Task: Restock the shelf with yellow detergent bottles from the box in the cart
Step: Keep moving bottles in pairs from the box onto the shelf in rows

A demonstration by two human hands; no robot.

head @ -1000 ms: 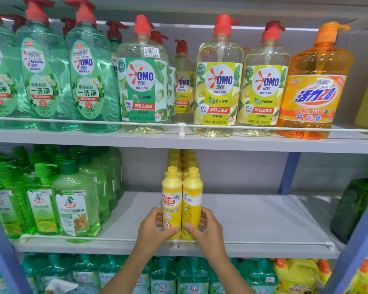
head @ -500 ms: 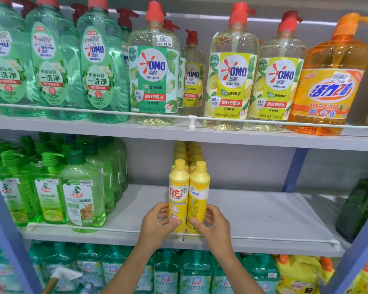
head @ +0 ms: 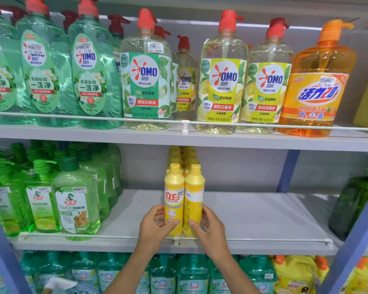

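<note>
Gripping a pair of yellow detergent bottles, two bare hands met at the front edge of the grey middle shelf [head: 253, 219], at about 6 o'clock in the head view. The left hand [head: 155, 225] curled its fingers [head: 157, 210] round the left yellow bottle [head: 174, 200], thumb laid across its label; the right hand [head: 210, 228] wrapped the right yellow bottle [head: 194, 200] the same way. Both bottles stood upright, touching side by side, just behind the thin white rail [head: 263, 239] along the shelf's lip. Behind them, toward 12 o'clock, a double row of yellow bottles [head: 183, 155] ran back to the grey wall. At 9 o'clock green detergent bottles [head: 77, 200] crowded that shelf; its bare grey surface stretched to 3 o'clock, where a dark green jug [head: 353, 204] stood past a blue upright [head: 287, 170]. The upper shelf [head: 200, 139] carried tall red-capped pump bottles [head: 221, 81], green ones toward 10 o'clock, and an orange pump bottle [head: 317, 92] at 2 o'clock. Below, teal bottles [head: 191, 272] filled the lower shelf, with yellow pouches [head: 293, 274] at 5 o'clock.
</note>
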